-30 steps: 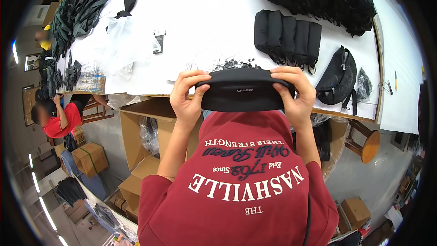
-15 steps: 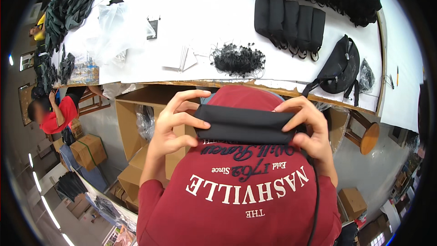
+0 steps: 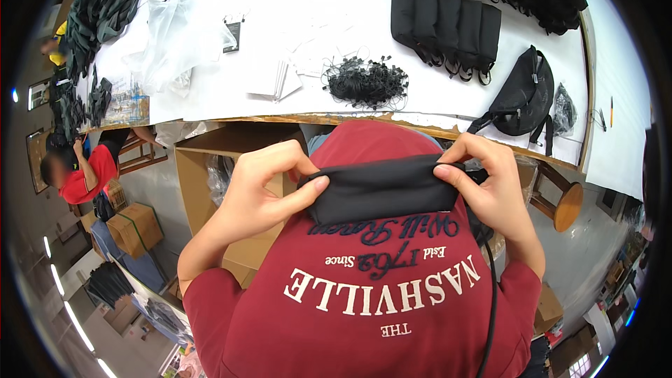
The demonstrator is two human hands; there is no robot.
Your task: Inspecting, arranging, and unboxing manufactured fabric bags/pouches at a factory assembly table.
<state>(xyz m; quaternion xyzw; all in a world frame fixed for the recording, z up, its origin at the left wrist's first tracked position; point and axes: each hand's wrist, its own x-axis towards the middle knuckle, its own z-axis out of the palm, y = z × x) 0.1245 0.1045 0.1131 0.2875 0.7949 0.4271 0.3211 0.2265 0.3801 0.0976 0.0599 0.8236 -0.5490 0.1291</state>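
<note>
Hands hold a flat black pouch stretched against the red sweatshirt, just below the bench edge. Left hand pinches the pouch's left end, thumb and fingers clamped on it; right hand pinches the right end the same way. Above the pouch on the bench lie a tangle of black cords and a black waist bag.

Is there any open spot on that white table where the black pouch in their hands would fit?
Yes: bare white table lies between the tangle of black cords and the black waist bag, below the row of upright pouches. The left side is crowded with clear plastic bags and paper cards. Both hands grip the pouch.
</note>
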